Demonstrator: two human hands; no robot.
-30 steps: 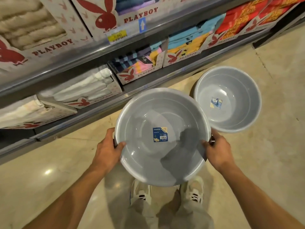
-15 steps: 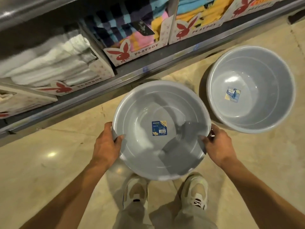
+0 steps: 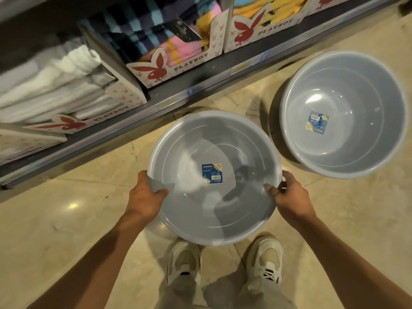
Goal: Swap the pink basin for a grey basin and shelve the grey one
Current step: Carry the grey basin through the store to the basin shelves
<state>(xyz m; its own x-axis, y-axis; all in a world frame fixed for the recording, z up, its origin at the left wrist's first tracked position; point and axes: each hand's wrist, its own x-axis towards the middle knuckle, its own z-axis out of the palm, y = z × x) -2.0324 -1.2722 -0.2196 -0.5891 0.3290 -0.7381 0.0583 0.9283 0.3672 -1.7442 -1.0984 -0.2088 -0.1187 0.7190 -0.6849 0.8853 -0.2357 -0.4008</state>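
grey basin (image 3: 214, 177) — held between both hands | left hand (image 3: 142, 197) grips left rim | right hand (image 3: 289, 197) grips right rim

Grey basin (image 3: 214, 197) held level above floor, blue label inside

Beige polished floor (image 3: 66, 230), tile seams and a light glare spot at left. Directly on it: one grey basin (image 3: 343, 114) at right, upright, blue sticker inside, standing just beside the shelf edge; two pale sneakers (image 3: 185, 262) at bottom centre. Dark low shelf (image 3: 200, 85) runs diagonally across the top. On it, side by side: cardboard display box of white towels (image 3: 66, 85) at left, box of striped and pink towels (image 3: 169, 41) in the middle, box of yellow towels (image 3: 263, 18) at right.
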